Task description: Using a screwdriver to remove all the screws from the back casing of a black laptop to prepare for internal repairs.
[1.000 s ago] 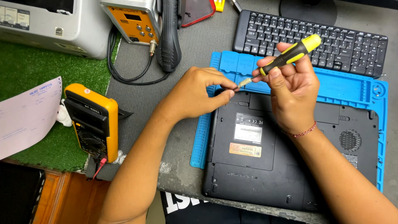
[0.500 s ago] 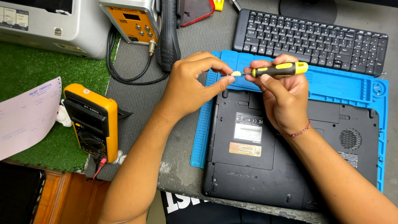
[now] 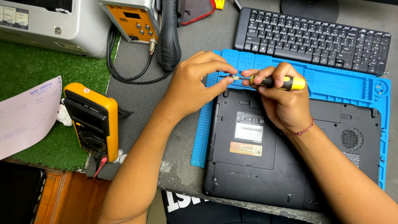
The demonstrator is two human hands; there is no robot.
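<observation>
A black laptop (image 3: 265, 166) lies bottom-up on a blue work mat (image 3: 344, 87). My right hand (image 3: 282, 103) grips a yellow and black screwdriver (image 3: 286, 82), held almost level above the laptop's far left corner, tip pointing left. My left hand (image 3: 195, 79) pinches the screwdriver's tip (image 3: 235, 77) between thumb and forefinger; whether a small screw sits there I cannot tell. A thin red bracelet (image 3: 300, 132) circles my right wrist.
A black keyboard (image 3: 315, 37) lies behind the mat. A yellow multimeter (image 3: 93, 120) rests at left on green turf beside a paper sheet (image 3: 27, 116). An orange-faced station (image 3: 132, 18), a black handpiece (image 3: 168, 33) and its cable stand at the back.
My right hand has swung the screwdriver from a raised tilt down to nearly level. Both hands have shifted slightly toward the far edge of the laptop, my left fingers staying at the tip.
</observation>
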